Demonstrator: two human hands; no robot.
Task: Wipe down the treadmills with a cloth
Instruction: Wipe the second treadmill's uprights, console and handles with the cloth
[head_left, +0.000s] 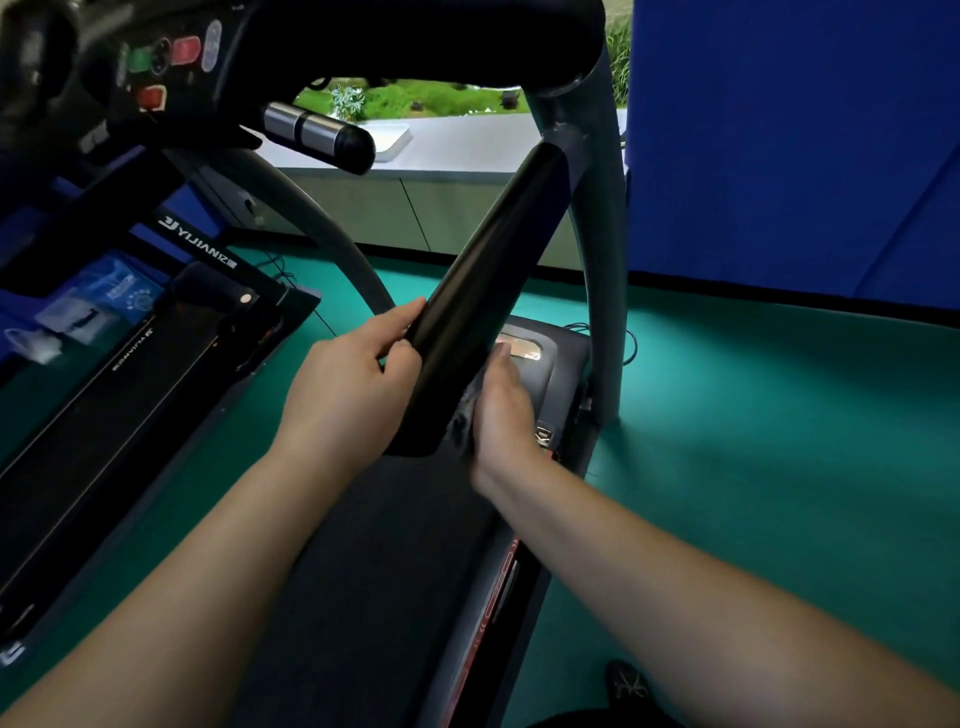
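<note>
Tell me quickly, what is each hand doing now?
Left hand: grips the black handrail.
Right hand: holds a dark cloth against the handrail; blurred.

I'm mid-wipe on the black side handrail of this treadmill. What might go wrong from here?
The left hand grips the lower end of the black padded handrail, so the patch under it may go unwiped.
The dark grey cloth shows only as a small bunch under the blurred right hand; it might slip onto the black treadmill belt.
The red and green console buttons sit close above; a stray bump might start the belt.
</note>
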